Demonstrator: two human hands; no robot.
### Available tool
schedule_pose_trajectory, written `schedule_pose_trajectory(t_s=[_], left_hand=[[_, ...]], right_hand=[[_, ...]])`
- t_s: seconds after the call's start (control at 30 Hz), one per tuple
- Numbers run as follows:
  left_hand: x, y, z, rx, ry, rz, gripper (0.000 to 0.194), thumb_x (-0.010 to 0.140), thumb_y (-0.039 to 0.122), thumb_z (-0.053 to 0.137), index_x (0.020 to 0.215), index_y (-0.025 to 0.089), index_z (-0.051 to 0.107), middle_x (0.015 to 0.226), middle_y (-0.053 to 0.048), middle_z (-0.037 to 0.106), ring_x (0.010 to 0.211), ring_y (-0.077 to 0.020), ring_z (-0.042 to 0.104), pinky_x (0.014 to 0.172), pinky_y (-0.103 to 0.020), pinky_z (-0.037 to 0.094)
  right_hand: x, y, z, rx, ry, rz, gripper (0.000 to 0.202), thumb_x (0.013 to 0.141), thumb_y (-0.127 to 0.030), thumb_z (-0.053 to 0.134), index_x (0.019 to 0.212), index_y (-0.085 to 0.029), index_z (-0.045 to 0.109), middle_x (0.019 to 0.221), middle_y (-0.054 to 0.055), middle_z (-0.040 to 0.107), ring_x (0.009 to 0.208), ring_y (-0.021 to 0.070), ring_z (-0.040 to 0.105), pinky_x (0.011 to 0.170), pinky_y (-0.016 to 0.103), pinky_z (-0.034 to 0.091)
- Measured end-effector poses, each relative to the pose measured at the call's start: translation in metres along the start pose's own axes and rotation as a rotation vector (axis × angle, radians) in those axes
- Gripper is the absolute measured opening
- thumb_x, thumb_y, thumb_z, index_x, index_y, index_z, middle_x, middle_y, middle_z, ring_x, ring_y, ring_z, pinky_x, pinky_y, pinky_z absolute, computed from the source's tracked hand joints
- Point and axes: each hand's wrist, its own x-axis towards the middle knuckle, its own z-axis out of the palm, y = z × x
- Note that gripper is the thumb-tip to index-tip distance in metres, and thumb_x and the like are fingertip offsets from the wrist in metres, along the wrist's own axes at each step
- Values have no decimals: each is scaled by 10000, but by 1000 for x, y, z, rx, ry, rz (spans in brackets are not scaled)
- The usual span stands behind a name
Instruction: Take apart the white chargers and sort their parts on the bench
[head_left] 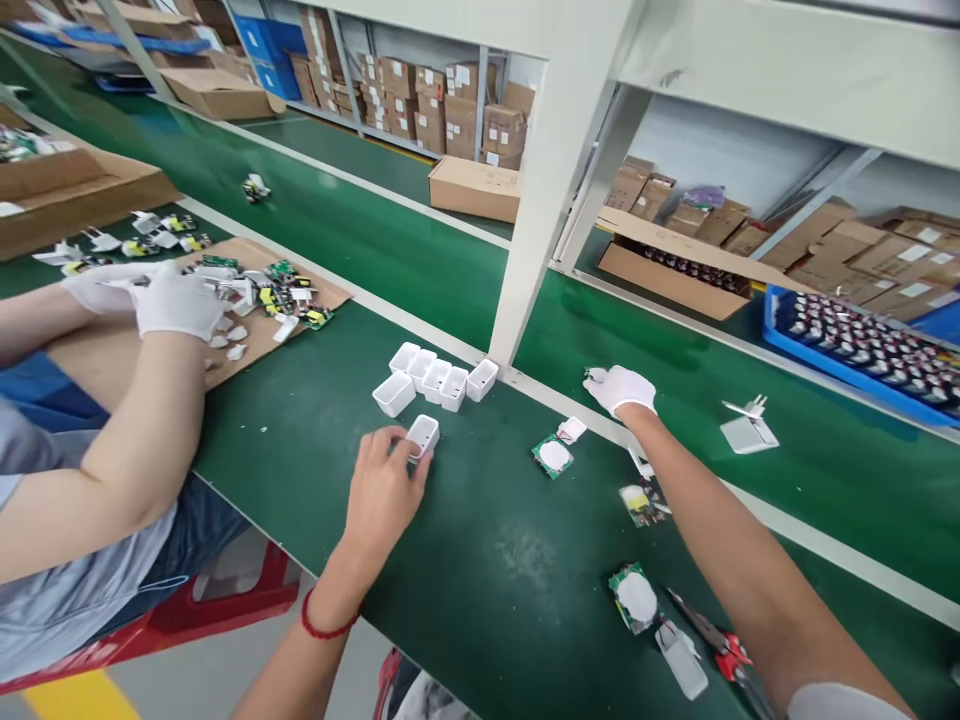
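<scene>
My bare left hand (388, 475), a red cord on its wrist, pinches a small white open plastic case (424, 436) at the table. Just beyond it stand several more white plastic cases (436, 380) in a cluster. My right hand (621, 388), in a white glove, reaches over the green conveyor belt with its fingers closed; what they hold is mostly hidden. Nearer me lie a circuit board with a round white pad (554, 456), a board with yellow parts (637, 503) partly behind my forearm, and another padded board (636, 598) wired to a white cover (681, 660).
Red-handled pliers (729, 655) lie under my right forearm. A white plug adapter (750, 428) rests on the belt. At left, a co-worker's gloved hands (176, 300) work over cardboard with boards. A white post (536, 200) rises ahead; a blue tray (862, 350) stands far right.
</scene>
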Motion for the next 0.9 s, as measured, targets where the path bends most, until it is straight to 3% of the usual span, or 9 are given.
schedule_pose_trajectory(t_s=[0.07,0.13,0.27,0.4,0.53,0.63,0.73,0.83,0.9], left_hand=[[-17,7,-8,-80,-65,-4,176,878,359,607,914,187,609,1028,-107,592,849,-245,614,666,-353,551],[-29,10,-14,-196,-163,-43,403,843,428,652,1158,201,543,1160,-118,569,896,-247,627,628,-332,552],[-35,7,-11,-414,-379,-75,676,849,314,635,1443,279,314,1416,-126,469,1274,-311,499,908,-411,533],[-35,23,4,-477,-449,-119,516,858,342,629,1327,273,425,1269,-97,572,1148,-284,594,911,-424,531],[-53,58,7,-379,-441,-116,760,703,535,767,1304,213,431,1214,-126,548,1112,-344,594,894,-478,537],[-68,75,-1,-402,-585,-77,860,726,554,739,1421,257,328,1366,-145,438,1037,-299,629,779,-418,581],[-77,82,-7,-492,-677,-27,613,843,410,652,1378,298,374,1351,-105,468,909,-207,645,704,-340,586],[-81,89,-5,-481,-598,-43,403,834,354,683,1178,252,498,1190,-85,572,971,-237,640,788,-378,578],[-81,92,-1,-467,-520,-52,479,776,374,753,1152,235,491,1271,-117,553,1139,-295,598,900,-440,551]], right_hand=[[-9,16,-3,76,35,19,393,758,-445,685,963,-114,733,998,212,731,999,384,689,793,430,536],[-26,32,-6,178,76,-16,477,707,-435,741,1042,-96,707,1033,189,731,1027,362,685,829,400,542],[-86,60,-10,449,134,-185,654,736,-440,718,1306,-153,573,1238,111,674,1127,279,652,971,380,516],[-158,82,-5,751,78,-315,660,699,-447,773,1302,-244,599,1310,76,636,1200,308,607,1058,467,466],[-204,93,11,1115,-32,-347,759,570,-481,889,1246,-247,632,1248,92,671,1169,324,621,1064,489,461],[-218,99,22,1200,-27,-359,679,587,-545,869,1164,-242,678,1238,104,672,1150,333,627,1064,507,449],[-222,102,27,1131,-9,-400,643,623,-547,848,1173,-253,692,1261,100,655,1170,342,611,1079,525,426],[-223,101,28,1055,23,-443,623,638,-498,850,1189,-256,689,1233,90,671,1171,338,614,1072,519,440],[-225,100,28,1047,1,-455,687,625,-463,863,1243,-252,650,1195,87,693,1104,321,656,1011,496,504]])
